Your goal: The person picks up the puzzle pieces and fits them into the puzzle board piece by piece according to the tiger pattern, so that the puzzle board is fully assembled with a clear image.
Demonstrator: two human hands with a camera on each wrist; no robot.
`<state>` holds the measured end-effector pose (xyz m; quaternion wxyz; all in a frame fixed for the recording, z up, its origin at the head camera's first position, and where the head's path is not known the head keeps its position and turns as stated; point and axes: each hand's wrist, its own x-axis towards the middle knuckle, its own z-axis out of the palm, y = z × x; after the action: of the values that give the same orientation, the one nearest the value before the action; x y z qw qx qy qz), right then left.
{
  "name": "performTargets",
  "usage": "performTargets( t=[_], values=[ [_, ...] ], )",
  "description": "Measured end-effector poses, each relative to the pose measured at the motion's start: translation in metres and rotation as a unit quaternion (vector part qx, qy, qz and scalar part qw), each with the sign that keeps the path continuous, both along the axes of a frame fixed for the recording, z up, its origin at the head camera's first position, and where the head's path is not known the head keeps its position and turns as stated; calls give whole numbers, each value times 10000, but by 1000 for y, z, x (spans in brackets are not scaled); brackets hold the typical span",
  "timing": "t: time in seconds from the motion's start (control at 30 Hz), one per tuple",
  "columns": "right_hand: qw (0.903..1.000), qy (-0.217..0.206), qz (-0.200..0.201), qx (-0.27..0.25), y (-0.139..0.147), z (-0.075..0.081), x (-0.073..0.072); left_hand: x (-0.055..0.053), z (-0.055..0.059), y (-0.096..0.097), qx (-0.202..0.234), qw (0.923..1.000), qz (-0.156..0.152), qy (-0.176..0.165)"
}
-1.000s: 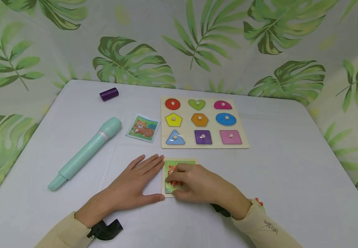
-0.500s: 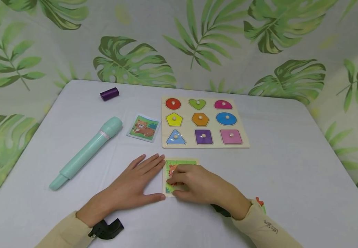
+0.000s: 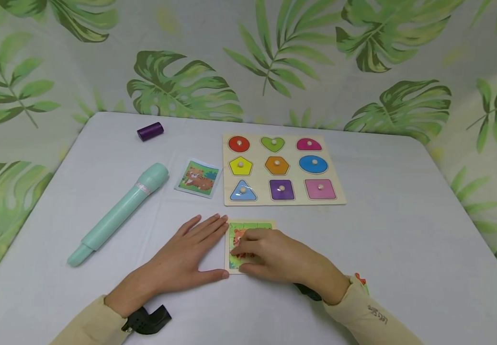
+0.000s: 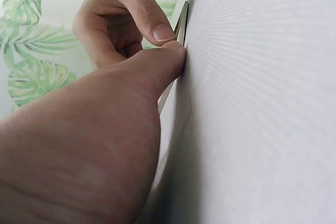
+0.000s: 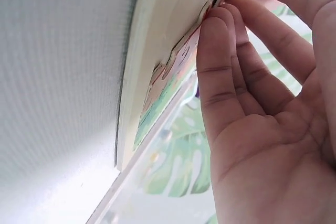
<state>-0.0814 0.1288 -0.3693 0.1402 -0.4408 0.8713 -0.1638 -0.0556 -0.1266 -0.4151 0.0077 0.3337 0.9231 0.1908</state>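
A small wooden jigsaw puzzle tray (image 3: 227, 254) with a tiger picture on green lies at the table's near middle. My left hand (image 3: 184, 261) rests flat at its left side, fingers straight, fingertips and thumb tip at the tray's edge. Bent over the picture, my right hand (image 3: 280, 256) has its fingertips and thumb on a puzzle piece at the lower left, covering much of the tray. In the right wrist view, bare wood (image 5: 173, 11) shows beside the interlocked puzzle pieces (image 5: 170, 87). The left wrist view has both thumbs close together at the tray edge.
Behind the tray lies a wooden board (image 3: 257, 201) with several knobbed shapes. A tiger picture card (image 3: 197, 178) is left of it. Farther left are a mint-green tube (image 3: 119, 213) and a dark purple cylinder (image 3: 150, 132). Leaf-patterned cloth hangs behind the table.
The puzzle piece under my right fingers sat slightly raised at the lower left a second ago; now it looks level with the picture. Both hands have hardly moved.
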Motion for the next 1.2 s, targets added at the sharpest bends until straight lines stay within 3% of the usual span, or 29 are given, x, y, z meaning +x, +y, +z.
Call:
performTargets(
  t=[0.37,0.93,1.2],
  values=[
    [9999,78,41,-55,2,3,2,0,1,0,6,10000,-26,33],
    [9990,259,0,-357,4,-4,5,0,0,1,8,10000,7,-22],
    [9984,385,-72,-413,9,1,7,1,0,0,-49,10000,33,-50]
  ],
)
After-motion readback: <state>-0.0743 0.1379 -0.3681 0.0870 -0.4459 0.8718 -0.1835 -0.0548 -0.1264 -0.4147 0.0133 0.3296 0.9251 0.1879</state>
